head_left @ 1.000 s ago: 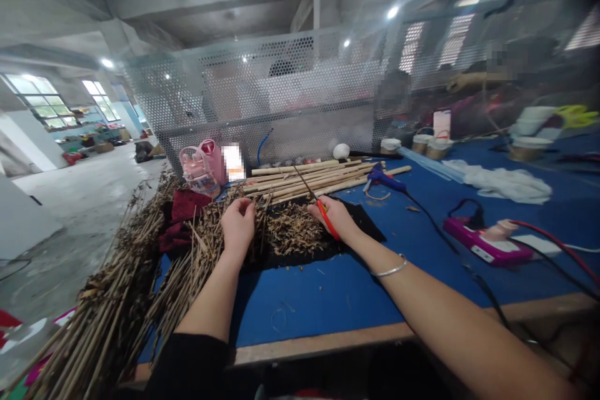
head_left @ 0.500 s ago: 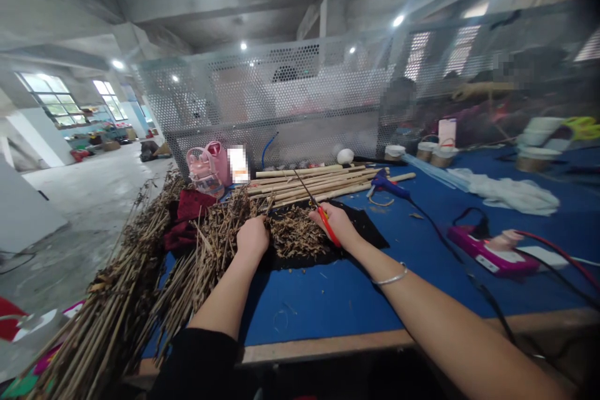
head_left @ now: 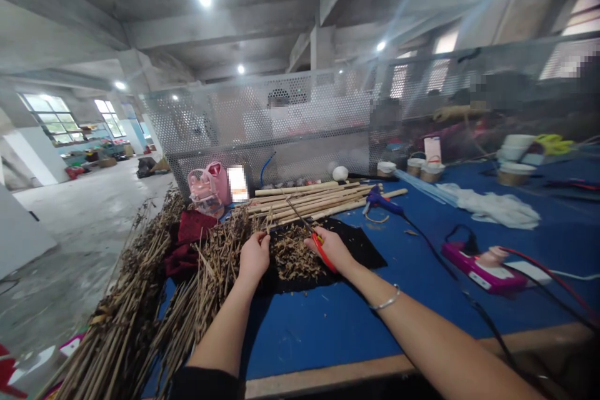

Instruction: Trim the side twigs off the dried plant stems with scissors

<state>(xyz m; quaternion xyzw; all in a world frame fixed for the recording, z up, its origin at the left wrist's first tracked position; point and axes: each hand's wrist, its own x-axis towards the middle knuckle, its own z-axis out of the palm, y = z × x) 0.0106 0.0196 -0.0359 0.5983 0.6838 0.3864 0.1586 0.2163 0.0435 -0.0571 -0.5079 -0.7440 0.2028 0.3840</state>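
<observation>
Snipping: prob. the step in hand is trimming dry brown plant stalks [head_left: 215, 275], b/c a heap of crumbly brown bits [head_left: 297, 256] lies b/w the hands.
Left hand [head_left: 255, 257]: at the right edge of the stalks, thumb & pointer finger curled close; can't tell if a stem is pinched there.
Right hand [head_left: 336, 251]: fingers wrapped round long metal scissors w/ red handles [head_left: 323, 254]; thin blades tilt to the far left, over the heap's far side.
Black cloth [head_left: 363, 247]: flat on the blue table top [head_left: 328, 331], under the heap.
Next snip: would prob. need 1 stem held firm, blades brought to it, left fingers kept clear.
Stalk count: 2 big bunches, 1 nr the left hand, 1 bigger bunch [head_left: 110, 331] farther left; too many stems to count.
Stick count: approx. 7 pale wooden sticks [head_left: 309, 188], far side of the cloth; they overlap, so can't be sure.
Other counts: 1 blue glue gun [head_left: 382, 200] by the sticks' right end, 1 purple plastic power strip [head_left: 485, 270] at right, 1 pink bag [head_left: 218, 184] at far left, 1 white ball [head_left: 340, 172] at the far side.
</observation>
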